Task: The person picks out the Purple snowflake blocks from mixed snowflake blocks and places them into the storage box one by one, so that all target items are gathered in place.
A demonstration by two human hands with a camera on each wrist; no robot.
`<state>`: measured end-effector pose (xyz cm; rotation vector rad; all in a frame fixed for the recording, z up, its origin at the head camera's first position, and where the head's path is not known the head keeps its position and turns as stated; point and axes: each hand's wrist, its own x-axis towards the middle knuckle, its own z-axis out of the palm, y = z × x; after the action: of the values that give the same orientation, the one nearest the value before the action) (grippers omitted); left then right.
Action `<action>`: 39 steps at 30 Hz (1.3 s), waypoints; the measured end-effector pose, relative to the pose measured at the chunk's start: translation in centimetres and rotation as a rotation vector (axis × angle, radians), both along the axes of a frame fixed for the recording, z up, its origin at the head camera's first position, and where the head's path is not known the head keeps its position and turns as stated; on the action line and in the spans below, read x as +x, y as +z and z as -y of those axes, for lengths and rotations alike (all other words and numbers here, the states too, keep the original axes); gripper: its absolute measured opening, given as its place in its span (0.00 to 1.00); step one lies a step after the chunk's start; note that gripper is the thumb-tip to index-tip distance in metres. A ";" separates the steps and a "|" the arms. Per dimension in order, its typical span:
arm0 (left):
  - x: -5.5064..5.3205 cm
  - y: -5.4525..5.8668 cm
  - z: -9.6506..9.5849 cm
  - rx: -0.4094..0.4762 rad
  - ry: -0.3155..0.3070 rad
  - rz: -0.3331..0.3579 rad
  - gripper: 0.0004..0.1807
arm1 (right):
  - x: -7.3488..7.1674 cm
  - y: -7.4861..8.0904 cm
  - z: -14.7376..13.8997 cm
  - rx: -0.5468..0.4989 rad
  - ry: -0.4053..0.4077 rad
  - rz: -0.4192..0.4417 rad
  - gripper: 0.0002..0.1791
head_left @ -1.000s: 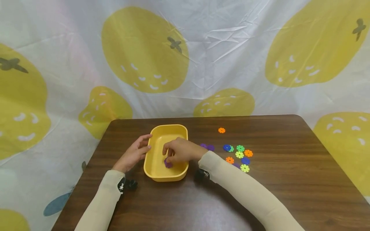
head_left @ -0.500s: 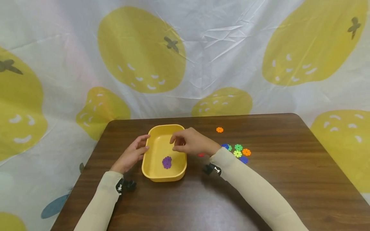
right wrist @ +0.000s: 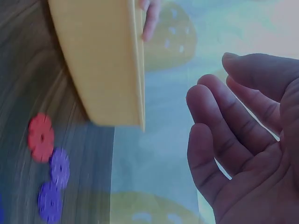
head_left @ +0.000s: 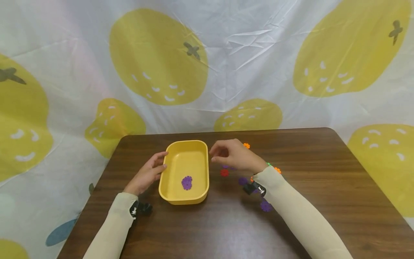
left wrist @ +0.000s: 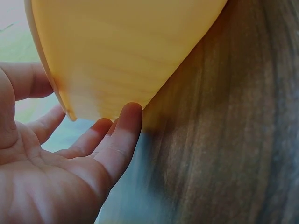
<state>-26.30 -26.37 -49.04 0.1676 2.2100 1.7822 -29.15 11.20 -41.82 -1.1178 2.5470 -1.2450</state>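
Observation:
A yellow plastic bin (head_left: 184, 202) stands on the table with purple notched plastic discs (head_left: 186, 182) lying overlapped on its floor. At the bin's left side my left hand (head_left: 147, 174) touches the rim and outer wall, its fingers (left wrist: 122, 135) loosely bent. My right hand (head_left: 237, 155) is in the air just right of the bin. Its fingers (right wrist: 201, 144) are loosely curved, and nothing shows between them. Below it on the table lie a red disc (head_left: 224, 172) and purple discs (right wrist: 60, 168). My right forearm partly hides other discs.
On the brown wooden table (head_left: 323, 180), an orange disc (head_left: 247, 145) lies toward the back. Another purple disc (head_left: 266, 206) sits nearer the front, beside my right sleeve (head_left: 297, 212). A white curtain (head_left: 226, 72) with yellow fruit prints hangs behind the table.
My right hand has let go of purple discs in the bin, risen, and moved right past the bin's edge. The left hand has kept its place against the bin.

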 end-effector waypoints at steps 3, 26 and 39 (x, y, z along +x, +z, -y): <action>0.0 0.1 0.0 0.003 0.002 0.001 0.31 | -0.5 -0.2 -1.3 0.023 -0.033 -0.014 0.08; 0.0 0.1 0.3 0.013 0.011 0.006 0.31 | -3.9 -5.6 -6.3 0.197 -0.135 0.023 0.15; -0.1 0.0 0.2 0.025 0.005 0.011 0.32 | -4.1 -6.4 -5.6 0.310 -0.076 0.079 0.16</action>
<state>-26.35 -26.62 -49.03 0.1567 2.1836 1.8096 -33.22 16.83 -48.23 -0.8954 2.6252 -0.8472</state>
